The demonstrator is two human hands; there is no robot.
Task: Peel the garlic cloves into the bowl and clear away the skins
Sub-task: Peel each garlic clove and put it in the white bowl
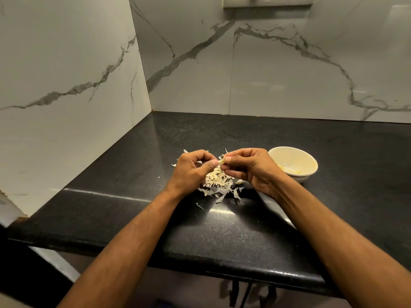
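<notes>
We found no brand, label or readable writing anywhere in view: the bowl [308, 162] was plain cream-white, and the pale plate [268, 2] at the top edge of the far wall, which looked like a switch or socket panel, was cut off and showed no lettering we could make out.

We held a single garlic clove [221, 162] between our two hands, above the black speckled countertop [222, 236]. Our left hand [192, 172] had its fingers curled in, and its thumb and fingertips pinched the left end of the clove. Our right hand [249, 168] was likewise curled, pinching the clove's right end between thumb and forefinger. The clove itself was small and partly covered by our fingertips, so we could not tell how much skin was on it.

Directly under and just beyond our hands lay the pile of skins [219, 185], pale papery shreds scattered on the counter, with a few stray flakes nearer us and to the left. Our hands hid the far part of the pile.

The bowl stood on the counter just right of our right hand, which overlapped its near left edge. Some yellowish pieces lay at its bottom, too blurred to identify. White marble-veined wall panels [66, 63] rose to the left and far side, meeting in a corner.
</notes>
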